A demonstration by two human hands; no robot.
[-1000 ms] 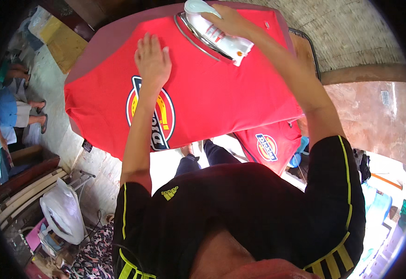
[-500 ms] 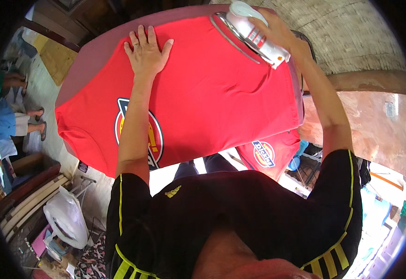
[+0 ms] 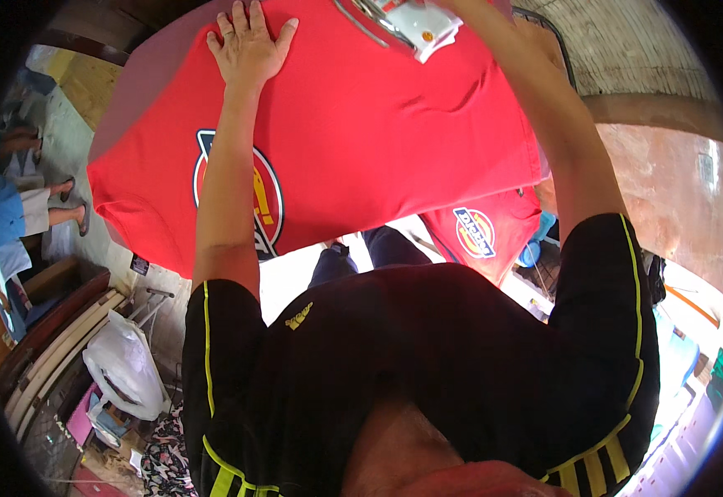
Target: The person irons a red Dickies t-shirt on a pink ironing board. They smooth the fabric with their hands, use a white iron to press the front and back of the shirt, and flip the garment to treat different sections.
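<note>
A red T-shirt (image 3: 361, 149) lies spread over a padded ironing board (image 3: 142, 91), a round printed emblem on its left part under my left forearm. My left hand (image 3: 249, 48) rests flat on the far left of the cloth, fingers spread. At the far edge, a white iron (image 3: 424, 30) with a curved metal rim stands on the shirt, partly cut off by the top of the picture. My right hand (image 3: 466, 7) is on the iron; most of its fingers are out of the picture.
A second red garment (image 3: 481, 228) with a similar emblem hangs below the board's near right side. On the left floor are another person's legs (image 3: 59, 211), a white plastic bag (image 3: 121, 364) and stacked boards (image 3: 63, 356). A wooden wall panel (image 3: 660, 190) stands right.
My right hand and the iron have moved left relative to the shirt. The whole view has shifted, so board and hands sit higher in the picture. My left hand stays flat on the cloth.
</note>
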